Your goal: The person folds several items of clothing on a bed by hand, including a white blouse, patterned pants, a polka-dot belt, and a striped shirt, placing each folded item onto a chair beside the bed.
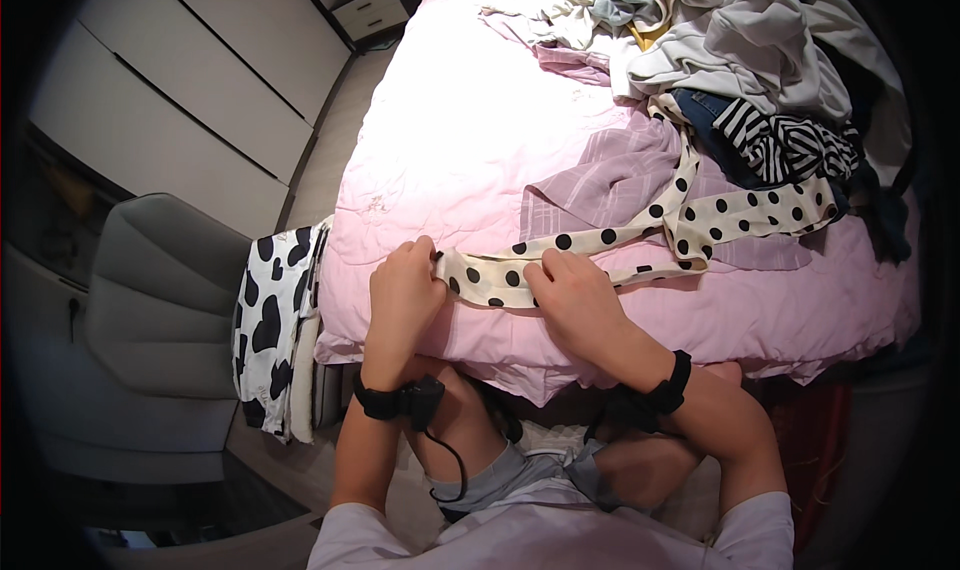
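A long cream scarf (488, 281) with black polka dots stretches over the near edge of the bed. My left hand (405, 288) pinches its left end. My right hand (572, 295) grips the same strip a short way to the right, and the cloth between the two hands lies fairly flat. Beyond my right hand the scarf runs on in loose, twisted bands, which cross over a sheer mauve checked cloth (600, 175) and reach toward the clothes pile. My fingertips are partly hidden behind my knuckles.
A pink-covered bed (440, 160) fills the middle. Heaped clothes at its far right include a light grey garment (760, 45) and a black-and-white striped one (780, 140). On the left stand a grey chair (165, 300), a black-spotted white cloth (275, 320) and white cabinets (190, 60).
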### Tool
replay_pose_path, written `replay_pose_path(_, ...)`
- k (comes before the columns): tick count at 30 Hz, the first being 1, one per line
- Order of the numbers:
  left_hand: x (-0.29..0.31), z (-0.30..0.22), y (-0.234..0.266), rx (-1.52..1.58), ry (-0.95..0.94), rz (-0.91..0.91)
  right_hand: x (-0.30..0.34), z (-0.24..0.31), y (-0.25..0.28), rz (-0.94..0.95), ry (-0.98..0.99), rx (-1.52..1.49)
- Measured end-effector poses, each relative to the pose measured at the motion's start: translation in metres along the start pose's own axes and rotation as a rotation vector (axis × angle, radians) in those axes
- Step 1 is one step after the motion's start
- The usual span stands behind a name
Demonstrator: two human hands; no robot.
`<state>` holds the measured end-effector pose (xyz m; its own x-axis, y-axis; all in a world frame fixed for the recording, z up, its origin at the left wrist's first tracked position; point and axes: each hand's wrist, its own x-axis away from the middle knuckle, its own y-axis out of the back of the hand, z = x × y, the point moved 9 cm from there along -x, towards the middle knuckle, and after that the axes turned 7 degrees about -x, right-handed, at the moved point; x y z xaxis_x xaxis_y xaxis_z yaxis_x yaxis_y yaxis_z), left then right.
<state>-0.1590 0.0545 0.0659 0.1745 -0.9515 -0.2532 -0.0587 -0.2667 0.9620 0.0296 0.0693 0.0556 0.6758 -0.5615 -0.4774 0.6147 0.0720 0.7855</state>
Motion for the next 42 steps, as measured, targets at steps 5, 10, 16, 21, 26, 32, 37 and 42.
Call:
replay_pose_path(5,-0.010,0.010,0.035,-0.184,-0.024,-0.243,0.001,0.004,0.005,0.006,-0.005,-0.028)
replay_pose_path(10,-0.011,0.011,0.112,-0.122,-0.095,-0.616,0.003,0.013,0.024,0.014,0.009,-0.182)
replay_pose_path(16,0.002,0.032,0.197,-0.001,-0.111,-0.865,-0.009,0.021,0.051,-0.169,0.077,-0.396)
replay_pose_path(21,0.022,0.007,0.279,-0.104,-0.277,-1.003,-0.040,0.055,0.106,-0.385,0.252,-0.509)
replay_pose_path(26,0.049,0.005,0.317,-0.064,-0.321,-1.078,-0.065,0.091,0.165,-0.532,0.372,-0.370)
replay_pose_path(32,0.131,0.082,0.373,-0.203,-0.147,-1.284,-0.088,0.109,0.156,-0.469,0.395,-0.514)
replay_pose_path(37,0.156,0.103,0.401,-0.275,-0.214,-1.189,-0.093,0.126,0.114,-0.226,0.514,-0.670)
replay_pose_path(42,0.169,0.060,0.397,-0.413,-0.134,-1.169,-0.093,0.148,0.092,-0.114,0.549,-0.883)
